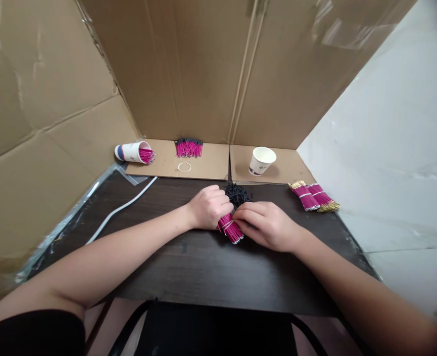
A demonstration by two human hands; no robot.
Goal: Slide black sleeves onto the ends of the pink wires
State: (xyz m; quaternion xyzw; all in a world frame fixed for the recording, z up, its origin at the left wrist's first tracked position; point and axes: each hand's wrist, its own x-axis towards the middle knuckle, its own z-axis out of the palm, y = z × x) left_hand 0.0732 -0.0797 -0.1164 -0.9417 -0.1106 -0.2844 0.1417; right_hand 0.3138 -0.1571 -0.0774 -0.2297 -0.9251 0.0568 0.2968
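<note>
A bundle of thin pink sticks with black tips [232, 217] lies on the dark table [203, 267] between both hands. My left hand [208, 207] is curled closed round the bundle's left side. From the right, my right hand [266, 225] pinches the same bundle with closed fingers. The black tips fan out just behind the hands, and the pink ends stick out toward me.
Two tied pink bundles with gold ends [314, 196] lie at the right table edge. An upright paper cup [262, 160], a tipped cup holding pink sticks [134, 152], a loose stick pile [189, 147] and a rubber band [184, 167] sit on cardboard at the back. Cardboard walls surround.
</note>
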